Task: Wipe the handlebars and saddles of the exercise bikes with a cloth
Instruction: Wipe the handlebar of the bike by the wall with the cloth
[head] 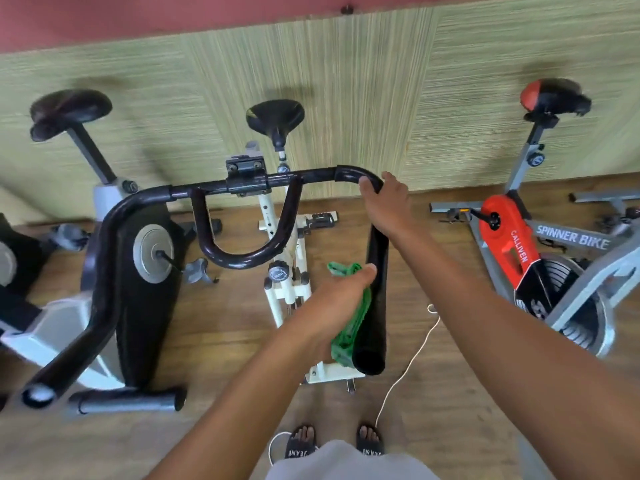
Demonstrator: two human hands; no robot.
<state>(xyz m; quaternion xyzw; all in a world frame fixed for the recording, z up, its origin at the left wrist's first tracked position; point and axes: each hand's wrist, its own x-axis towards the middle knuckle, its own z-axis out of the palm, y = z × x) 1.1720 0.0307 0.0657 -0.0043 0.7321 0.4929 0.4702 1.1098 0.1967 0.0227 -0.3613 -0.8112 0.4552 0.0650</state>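
Wiping the right arm of the handlebar (214, 188) on the middle, white-framed bike (282, 296) is the step in hand. The person's left hand (341, 299) is gripping a green cloth (349, 336), fingers curled round it, and is pressing it against the inner side of the black foam sleeve that is pointing back toward the person. The right hand (384, 206) is clamped on the same arm higher up, at the bend where it is turning in toward the crossbar, apparently steadying the bar.

Judging by how things lie, the task is probably far from finished: the cloth is nowhere near the bar's left arm, the inner loop or this bike's black saddle (275, 117), which is sitting well beyond the bar by the wall. The black saddle (69, 109) of the left bike and the red-and-black saddle (554, 95) of the orange spinner bike (505, 233) are also waiting.

The next move is likely calling for the cloth to be wrapped round the sleeve and drawn along it, with the right hand shifting off the bend so that part can be wiped too. A white cord (412, 362) is lying on the wooden floor near the person's feet, something to avoid when stepping.
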